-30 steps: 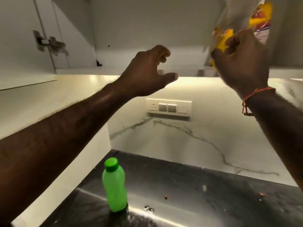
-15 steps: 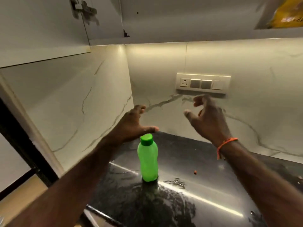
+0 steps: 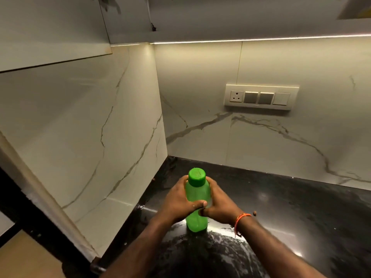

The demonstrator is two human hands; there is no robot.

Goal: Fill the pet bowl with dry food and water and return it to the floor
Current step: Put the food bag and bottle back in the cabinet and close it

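You are looking down from your head camera at a glossy black stone bench [image 3: 281, 213] set in a corner of pale marble-look wall tiles with grey veins. A bright green plastic bottle with a matching green screw cap [image 3: 197, 201] stands upright on the bench, near the corner and directly in front of you. Both of your hands are on it. Your left hand [image 3: 180, 203] wraps the bottle's left side, its grip curled round the body with the thumb lying across the front. Your right hand [image 3: 219, 205] wraps the right side in the same way, fingers curled behind the bottle just below the cap and the thumb meeting the left thumb at the front. An orange thread band [image 3: 242, 217] circles your right wrist. The bench surface around the bottle's base looks wet and shiny, and 2 small brown bits [image 3: 255, 213] lie on it, 1 just beyond your right wrist. A cream switch plate with 1 socket and 3 switches [image 3: 261, 97] sits on the back wall, above and right of the bottle, under a lit strip along the cabinet's underside.
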